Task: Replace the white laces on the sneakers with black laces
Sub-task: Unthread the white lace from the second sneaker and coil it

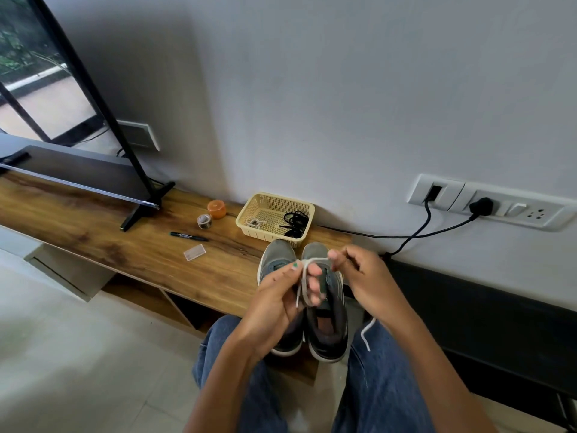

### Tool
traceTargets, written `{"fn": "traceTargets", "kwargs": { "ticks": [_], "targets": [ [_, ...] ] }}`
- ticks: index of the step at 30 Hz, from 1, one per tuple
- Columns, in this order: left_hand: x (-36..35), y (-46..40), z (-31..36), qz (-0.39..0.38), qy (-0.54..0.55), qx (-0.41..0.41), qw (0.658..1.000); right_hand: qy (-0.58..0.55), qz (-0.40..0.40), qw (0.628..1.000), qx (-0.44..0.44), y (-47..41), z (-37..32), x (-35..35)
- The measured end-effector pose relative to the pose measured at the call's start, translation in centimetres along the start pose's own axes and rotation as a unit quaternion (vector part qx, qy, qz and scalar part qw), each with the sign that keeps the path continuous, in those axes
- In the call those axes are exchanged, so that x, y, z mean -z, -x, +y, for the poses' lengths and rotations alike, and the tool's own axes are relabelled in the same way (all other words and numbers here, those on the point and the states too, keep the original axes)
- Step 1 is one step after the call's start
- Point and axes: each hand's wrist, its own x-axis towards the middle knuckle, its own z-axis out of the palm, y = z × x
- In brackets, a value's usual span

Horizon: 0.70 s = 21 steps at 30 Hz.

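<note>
Pale floor tiles [62, 354] lay nearest, under a seated person's jeans-clad knees [377, 370], and a wood-grain table [140, 245] ran from the left up to a grey wall [312, 89].

Over the table's near edge, both hands worked one white lace [302, 278]. The left hand [278, 301] had its fingers curled with the lace looped round them, apparently winding it up. The right hand [359, 276] pinched the running part between thumb and forefinger. A loose tail of white lace [367, 331] trailed across the right knee.

Below the hands, the pair of grey sneakers [324, 307] stood side by side at the near edge, toes toward the wall; whether any lace was left in the eyelets was hidden.

My judgement of the risks: the coil could slip off the fingers and unwind if the pinch loosened, and the trailing tail might snag on the knee. An elbow could nudge the sneakers off the near edge.

Farther back sat a marker pen [189, 236], a small clear packet [194, 252], a tape roll [204, 220] and an orange lid [216, 209]. A cream basket [249, 210] against the wall held the black laces [296, 223] and a pale bundle [254, 222], probably the other white lace. A television [75, 170] stood at the far left, and a switch panel [487, 201] with plugged cables was on the wall to the right.
</note>
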Motion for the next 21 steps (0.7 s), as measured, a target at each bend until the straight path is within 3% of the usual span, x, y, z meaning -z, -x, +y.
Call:
{"fn": "traceTargets", "kwargs": {
  "ticks": [2,4,7,10,15,17,21],
  "targets": [
    [-0.2,-0.3,0.3,0.027,0.088,-0.015,0.996,0.018,-0.046,0.999,-0.002,0.3,0.2,-0.7],
    [-0.1,-0.6,0.4,0.057,0.096,-0.036,0.993,0.037,-0.119,0.992,-0.013,0.8,0.1,-1.3],
    [0.4,-0.6,0.1,0.074,0.017,-0.061,0.995,0.074,-0.223,0.972,-0.019,1.4,-0.7,-1.9],
    [1.1,-0.7,-0.5,0.099,-0.142,-0.074,0.982,0.114,-0.261,0.958,-0.011,1.6,-1.7,-1.7],
    [2.6,-0.8,-2.1,0.078,-0.409,-0.089,0.905,0.075,-0.193,0.977,0.044,1.7,-3.4,-0.4],
    [2.2,-0.6,-2.1,0.069,-0.385,-0.062,0.918,0.07,-0.137,0.986,0.059,1.3,-3.2,0.1],
    [0.7,-0.4,-1.1,0.048,-0.219,-0.005,0.974,0.049,-0.031,0.997,0.044,0.6,-1.9,0.9]
  ]
}}
